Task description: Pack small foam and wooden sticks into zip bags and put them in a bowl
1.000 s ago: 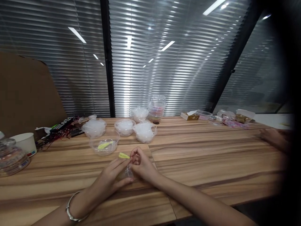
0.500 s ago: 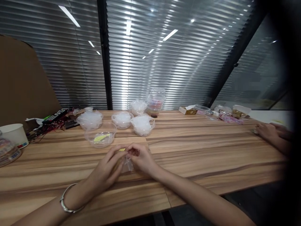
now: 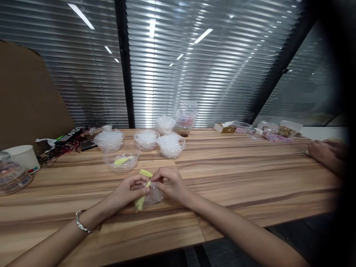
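Observation:
My left hand [image 3: 132,191], with a silver bangle on its wrist, pinches a yellow strip [image 3: 140,202] that hangs down below the fingers. Close beside it, my right hand [image 3: 170,184] is closed on the edge of a small clear plastic bag [image 3: 154,195]. The top of the yellow strip lies against the mouth of the bag; whether it is inside, I cannot tell. Just behind the fingertips, another yellow piece [image 3: 146,173] lies on the table. A clear round bowl [image 3: 122,165] farther back holds a yellow strip and some clear plastic.
Several clear bowls of white plastic [image 3: 109,140] stand behind, near a stack of round containers [image 3: 185,119]. A white paper tub [image 3: 23,157] and a clear jar [image 3: 13,176] are at the left. Another person's hands [image 3: 324,152] rest at the far right, near a small box [image 3: 224,128].
My hands have turned and drawn slightly apart. The yellow strip in my left hand and more of the clear bag now show. The view has shifted slightly.

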A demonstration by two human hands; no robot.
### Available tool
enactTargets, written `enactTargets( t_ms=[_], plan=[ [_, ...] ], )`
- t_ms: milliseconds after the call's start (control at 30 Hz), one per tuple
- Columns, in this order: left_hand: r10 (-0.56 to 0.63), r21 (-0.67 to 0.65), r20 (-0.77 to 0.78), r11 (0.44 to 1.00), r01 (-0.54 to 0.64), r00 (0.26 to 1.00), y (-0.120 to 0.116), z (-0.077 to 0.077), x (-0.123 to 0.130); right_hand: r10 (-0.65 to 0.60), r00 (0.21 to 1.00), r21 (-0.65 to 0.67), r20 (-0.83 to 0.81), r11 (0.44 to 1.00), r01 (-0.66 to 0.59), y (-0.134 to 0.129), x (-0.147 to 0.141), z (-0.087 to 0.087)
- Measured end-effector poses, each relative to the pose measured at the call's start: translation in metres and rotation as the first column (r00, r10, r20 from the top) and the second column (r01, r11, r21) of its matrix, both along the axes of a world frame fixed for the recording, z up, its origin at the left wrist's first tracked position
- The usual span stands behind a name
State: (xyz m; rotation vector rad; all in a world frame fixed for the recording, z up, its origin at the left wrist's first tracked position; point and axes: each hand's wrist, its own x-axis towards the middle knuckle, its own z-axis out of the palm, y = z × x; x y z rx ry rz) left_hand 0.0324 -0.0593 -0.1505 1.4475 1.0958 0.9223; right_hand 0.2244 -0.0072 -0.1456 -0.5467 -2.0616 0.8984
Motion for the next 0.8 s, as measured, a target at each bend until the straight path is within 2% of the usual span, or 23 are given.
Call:
enactTargets(
  t_ms=[67, 133, 233, 433, 500, 600, 800],
  plan=[
    [-0.018, -0.05, 0.022, 0.999, 0.019, 1.0, 0.0, 0.001, 0.0, -0.004, 1.0, -0.018, -0.01, 1.0, 0.004, -0.001, -0.002, -0.002],
    [-0.012, -0.042, 0.014, 0.999, 0.013, 1.0, 0.001, 0.002, 0.001, 0.0, 1.0, -0.067, -0.021, 0.998, -0.002, -0.001, -0.005, -0.005],
    [0.05, -0.017, 0.011, 0.999, -0.05, 0.999, 0.003, 0.002, 0.002, 0.027, 0.997, -0.223, -0.076, 0.974, -0.043, 0.002, -0.011, -0.013],
    [0.156, -0.05, 0.12, 0.987, -0.151, 0.98, 0.005, -0.002, 0.001, 0.02, 0.974, -0.536, -0.226, 0.833, -0.142, 0.02, -0.014, -0.02],
    [0.2, -0.055, 0.151, 0.979, -0.194, 0.968, 0.007, -0.004, 0.0, 0.006, 0.976, -0.554, -0.215, 0.823, -0.127, 0.024, -0.013, -0.02],
    [0.25, -0.089, 0.211, 0.968, -0.236, 0.945, 0.01, -0.008, -0.001, 0.01, 0.982, -0.495, -0.188, 0.863, -0.104, 0.024, -0.012, -0.019],
    [0.248, -0.106, 0.334, 0.968, -0.226, 0.909, 0.012, -0.014, -0.001, 0.043, 0.993, -0.437, -0.112, 0.895, -0.088, 0.019, -0.014, -0.02]
  ],
)
